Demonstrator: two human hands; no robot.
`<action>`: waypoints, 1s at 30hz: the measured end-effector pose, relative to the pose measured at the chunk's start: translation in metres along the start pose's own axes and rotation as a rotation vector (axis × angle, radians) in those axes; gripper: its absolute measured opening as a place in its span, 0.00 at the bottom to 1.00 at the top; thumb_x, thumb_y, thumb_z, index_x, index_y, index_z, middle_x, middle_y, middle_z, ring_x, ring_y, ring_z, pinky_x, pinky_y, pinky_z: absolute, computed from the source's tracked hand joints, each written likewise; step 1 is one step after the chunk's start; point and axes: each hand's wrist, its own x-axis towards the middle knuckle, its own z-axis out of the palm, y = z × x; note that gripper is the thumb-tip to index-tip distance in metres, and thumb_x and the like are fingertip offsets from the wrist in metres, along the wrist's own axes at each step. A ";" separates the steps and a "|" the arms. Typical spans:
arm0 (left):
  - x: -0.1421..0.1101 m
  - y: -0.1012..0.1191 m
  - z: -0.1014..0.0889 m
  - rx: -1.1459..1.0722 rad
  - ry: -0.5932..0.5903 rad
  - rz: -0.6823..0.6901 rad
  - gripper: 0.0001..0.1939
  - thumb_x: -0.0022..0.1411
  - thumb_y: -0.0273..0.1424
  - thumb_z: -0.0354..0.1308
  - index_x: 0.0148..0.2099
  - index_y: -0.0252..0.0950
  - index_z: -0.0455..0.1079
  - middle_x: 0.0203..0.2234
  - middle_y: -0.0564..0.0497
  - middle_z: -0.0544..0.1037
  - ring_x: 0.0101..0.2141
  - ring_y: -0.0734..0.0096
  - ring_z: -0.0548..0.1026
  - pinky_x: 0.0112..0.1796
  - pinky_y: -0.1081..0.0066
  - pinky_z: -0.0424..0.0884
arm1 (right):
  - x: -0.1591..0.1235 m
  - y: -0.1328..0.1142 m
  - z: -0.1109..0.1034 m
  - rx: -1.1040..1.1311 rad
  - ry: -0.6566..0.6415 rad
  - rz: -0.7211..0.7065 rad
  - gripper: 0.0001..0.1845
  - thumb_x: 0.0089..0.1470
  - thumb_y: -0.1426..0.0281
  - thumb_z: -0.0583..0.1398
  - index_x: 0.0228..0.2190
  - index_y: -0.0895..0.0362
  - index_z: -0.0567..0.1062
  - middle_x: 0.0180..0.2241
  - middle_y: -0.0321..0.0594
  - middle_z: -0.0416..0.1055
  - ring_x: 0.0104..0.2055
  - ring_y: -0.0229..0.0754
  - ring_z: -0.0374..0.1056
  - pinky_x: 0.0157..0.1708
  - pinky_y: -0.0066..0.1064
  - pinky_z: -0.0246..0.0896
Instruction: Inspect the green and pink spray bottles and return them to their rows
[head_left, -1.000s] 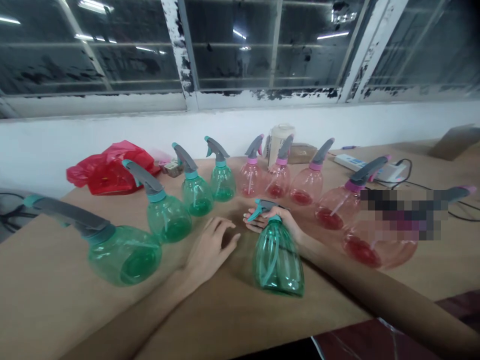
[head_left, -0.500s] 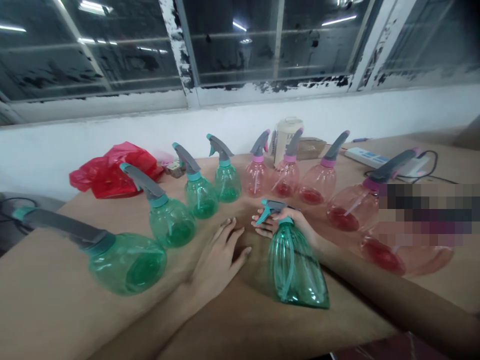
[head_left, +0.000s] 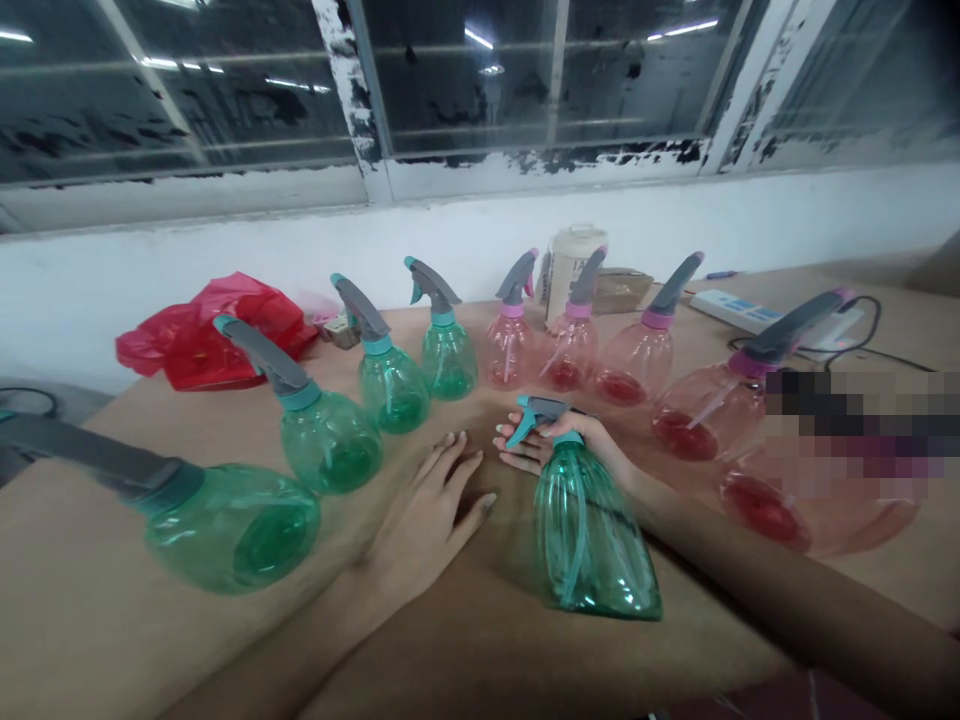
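Note:
A green spray bottle (head_left: 596,540) with a grey and teal trigger head is in my right hand (head_left: 592,440), gripped around the neck, its fingers partly behind the trigger. The bottle leans, base toward me. My left hand (head_left: 431,510) lies on the tabletop with fingers apart, holding nothing. Left of it stand several green spray bottles, the closest a large-looking one (head_left: 232,525) and another (head_left: 330,440) behind it. On the right curve several pink spray bottles, among them one (head_left: 637,365) at the middle and one (head_left: 709,410) closer in.
A red plastic bag (head_left: 217,335) lies at the back left. Against the wall stand a pale canister (head_left: 574,265) and a brown box (head_left: 626,290). A white power strip (head_left: 739,312) with a dark cable rests at the back right. The wooden table (head_left: 465,650) spans the front.
The view has shifted slightly, so the left-hand bottles and red bag appear a little farther left. Both hands keep almost the same pose; my right hand still holds the green spray bottle.

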 end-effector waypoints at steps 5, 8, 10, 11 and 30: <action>0.000 0.001 -0.002 0.020 -0.004 0.025 0.26 0.66 0.45 0.45 0.60 0.35 0.60 0.62 0.43 0.57 0.62 0.56 0.53 0.58 0.54 0.54 | 0.002 0.000 -0.001 0.000 0.044 0.024 0.14 0.48 0.74 0.56 0.39 0.61 0.73 0.38 0.45 0.76 0.47 0.45 0.70 0.55 0.41 0.57; -0.001 0.002 -0.004 0.033 -0.014 0.028 0.27 0.66 0.46 0.44 0.61 0.35 0.59 0.63 0.43 0.56 0.62 0.56 0.53 0.59 0.54 0.54 | 0.005 -0.001 -0.004 -0.006 0.076 0.047 0.13 0.52 0.68 0.56 0.38 0.61 0.73 0.37 0.46 0.76 0.45 0.45 0.71 0.53 0.41 0.58; -0.002 0.003 -0.005 0.044 -0.033 0.018 0.29 0.66 0.46 0.44 0.62 0.34 0.58 0.63 0.43 0.55 0.62 0.56 0.52 0.59 0.54 0.53 | 0.006 0.000 -0.005 0.009 0.078 0.054 0.14 0.54 0.67 0.55 0.39 0.61 0.73 0.36 0.47 0.76 0.45 0.45 0.71 0.52 0.41 0.59; -0.002 0.004 -0.005 0.051 -0.043 0.011 0.29 0.66 0.47 0.44 0.62 0.34 0.57 0.63 0.43 0.54 0.62 0.55 0.51 0.59 0.54 0.53 | 0.006 -0.001 -0.005 0.015 0.078 0.055 0.14 0.54 0.66 0.55 0.39 0.62 0.73 0.36 0.47 0.76 0.45 0.45 0.71 0.52 0.41 0.59; -0.001 -0.001 0.003 0.055 0.016 0.040 0.30 0.65 0.48 0.44 0.61 0.34 0.59 0.63 0.42 0.54 0.62 0.55 0.52 0.59 0.54 0.53 | 0.001 0.000 0.000 -0.023 0.064 0.096 0.16 0.55 0.60 0.56 0.36 0.60 0.73 0.35 0.46 0.76 0.42 0.45 0.72 0.50 0.40 0.61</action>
